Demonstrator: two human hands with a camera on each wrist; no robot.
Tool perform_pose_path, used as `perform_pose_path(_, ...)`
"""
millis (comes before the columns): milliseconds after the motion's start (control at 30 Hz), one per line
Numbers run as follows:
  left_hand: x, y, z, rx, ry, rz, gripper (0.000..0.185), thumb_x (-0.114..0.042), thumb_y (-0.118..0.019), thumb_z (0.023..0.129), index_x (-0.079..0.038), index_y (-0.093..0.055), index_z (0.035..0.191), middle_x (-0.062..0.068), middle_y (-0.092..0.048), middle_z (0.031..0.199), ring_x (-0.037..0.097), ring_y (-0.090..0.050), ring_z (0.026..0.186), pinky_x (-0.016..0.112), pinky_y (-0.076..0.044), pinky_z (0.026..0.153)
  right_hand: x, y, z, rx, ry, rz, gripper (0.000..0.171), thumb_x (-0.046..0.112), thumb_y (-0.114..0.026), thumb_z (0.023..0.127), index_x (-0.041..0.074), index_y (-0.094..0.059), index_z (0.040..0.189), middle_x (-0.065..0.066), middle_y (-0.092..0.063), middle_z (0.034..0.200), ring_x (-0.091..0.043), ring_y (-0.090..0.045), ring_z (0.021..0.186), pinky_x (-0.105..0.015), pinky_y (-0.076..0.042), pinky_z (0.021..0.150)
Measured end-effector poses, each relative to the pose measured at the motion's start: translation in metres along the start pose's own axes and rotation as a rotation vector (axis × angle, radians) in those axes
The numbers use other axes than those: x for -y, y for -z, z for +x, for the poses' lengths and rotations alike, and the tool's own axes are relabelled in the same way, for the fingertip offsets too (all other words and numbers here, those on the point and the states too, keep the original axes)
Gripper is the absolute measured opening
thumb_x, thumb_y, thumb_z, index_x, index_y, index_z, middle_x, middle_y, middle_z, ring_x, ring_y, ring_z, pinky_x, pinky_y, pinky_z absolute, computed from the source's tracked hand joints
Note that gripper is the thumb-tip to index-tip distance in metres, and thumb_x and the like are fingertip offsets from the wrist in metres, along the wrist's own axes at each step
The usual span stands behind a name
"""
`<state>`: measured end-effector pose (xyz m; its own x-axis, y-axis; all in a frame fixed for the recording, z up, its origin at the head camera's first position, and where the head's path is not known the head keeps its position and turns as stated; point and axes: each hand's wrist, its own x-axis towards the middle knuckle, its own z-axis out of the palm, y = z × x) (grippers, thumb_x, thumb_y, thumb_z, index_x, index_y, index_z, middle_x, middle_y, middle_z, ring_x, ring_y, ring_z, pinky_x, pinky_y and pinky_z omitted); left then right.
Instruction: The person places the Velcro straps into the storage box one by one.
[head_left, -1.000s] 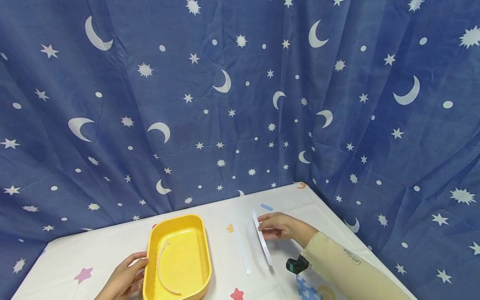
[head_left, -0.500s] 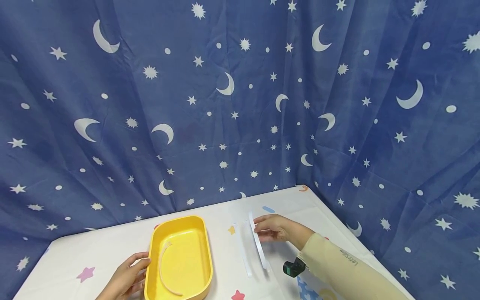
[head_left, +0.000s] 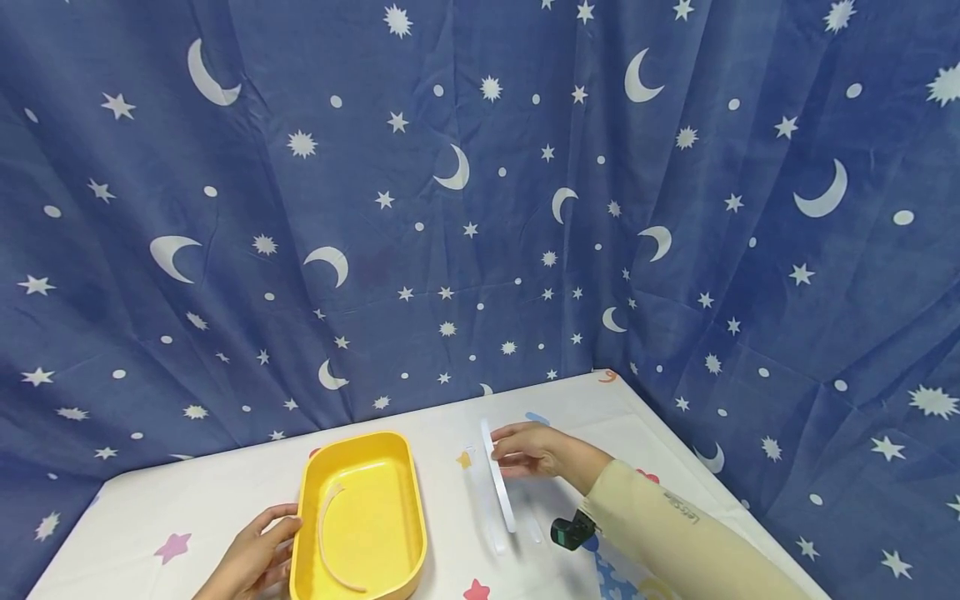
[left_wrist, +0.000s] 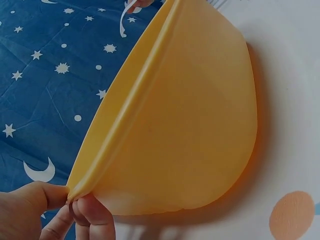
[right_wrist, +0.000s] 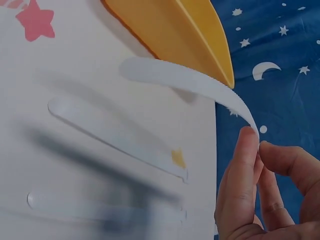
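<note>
Right hand (head_left: 528,450) pinches white strip (head_left: 498,477) by its end, left hand (head_left: 255,557) grips yellow tray (head_left: 360,517) rim; hold the pinch firm, lift clear of the loose strips.

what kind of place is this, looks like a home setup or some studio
Likely a staged recording corner, not a lived-in room: a moon-and-star curtain walls off the table, which holds only a yellow tray and white strips.

One yellow tray (head_left: 360,467), four white strips (head_left: 498,475), two hands (head_left: 525,450)
</note>
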<state>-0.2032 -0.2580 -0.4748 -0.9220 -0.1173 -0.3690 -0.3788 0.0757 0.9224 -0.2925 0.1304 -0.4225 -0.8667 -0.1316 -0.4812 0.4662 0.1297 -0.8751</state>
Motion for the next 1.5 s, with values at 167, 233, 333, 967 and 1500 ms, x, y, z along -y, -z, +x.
perform_pose_path(167, 0.001, 0.0, 0.0, -0.001, 0.005, -0.01, 0.044, -0.019, -0.054, 0.098, 0.002, -0.042, 0.135, 0.003, -0.065, 0.089, 0.011, -0.061, 0.069, 0.024, -0.054, 0.058, 0.003, -0.007, -0.001, 0.024, -0.004, 0.001, 0.047, -0.008, -0.07, 0.08, 0.002, -0.061, 0.125, -0.011, -0.066, 0.097, -0.019, -0.067, 0.081, -0.03, -0.06, 0.07)
perform_pose_path(233, 0.001, -0.001, -0.001, 0.004, 0.004, -0.014, 0.043, -0.019, -0.054, 0.099, 0.002, -0.042, 0.135, 0.003, -0.065, 0.091, 0.011, -0.062, 0.07, 0.024, -0.055, 0.058, 0.004, -0.01, -0.001, 0.031, -0.005, -0.001, 0.047, -0.008, -0.07, 0.08, 0.002, -0.061, 0.125, -0.011, -0.066, 0.098, -0.019, -0.068, 0.081, -0.029, -0.06, 0.069)
perform_pose_path(333, 0.001, -0.001, -0.001, 0.01, -0.002, -0.026, 0.043, -0.019, -0.055, 0.099, 0.003, -0.042, 0.134, 0.003, -0.064, 0.091, 0.011, -0.063, 0.071, 0.024, -0.055, 0.058, 0.007, -0.014, -0.001, 0.037, -0.005, -0.003, 0.048, -0.008, -0.07, 0.08, 0.003, -0.061, 0.125, -0.011, -0.066, 0.098, -0.019, -0.068, 0.08, -0.029, -0.06, 0.069)
perform_pose_path(967, 0.003, 0.0, 0.0, 0.018, -0.014, -0.053, 0.043, -0.017, -0.053, 0.099, 0.003, -0.041, 0.135, 0.006, -0.064, 0.094, 0.014, -0.065, 0.076, 0.029, -0.058, 0.065, 0.022, -0.053, -0.002, 0.103, 0.032, 0.021, 0.043, -0.01, -0.067, 0.08, 0.001, -0.062, 0.122, -0.009, -0.063, 0.091, -0.018, -0.066, 0.078, -0.031, -0.06, 0.074)
perform_pose_path(1500, 0.004, -0.001, 0.0, 0.002, -0.009, -0.053, 0.045, -0.017, -0.054, 0.098, 0.002, -0.041, 0.136, 0.005, -0.064, 0.093, 0.013, -0.064, 0.073, 0.028, -0.057, 0.062, 0.024, -0.079, 0.001, 0.113, 0.043, 0.02, 0.039, -0.01, -0.07, 0.079, 0.001, -0.065, 0.115, -0.011, -0.065, 0.092, -0.021, -0.067, 0.081, -0.035, -0.06, 0.073)
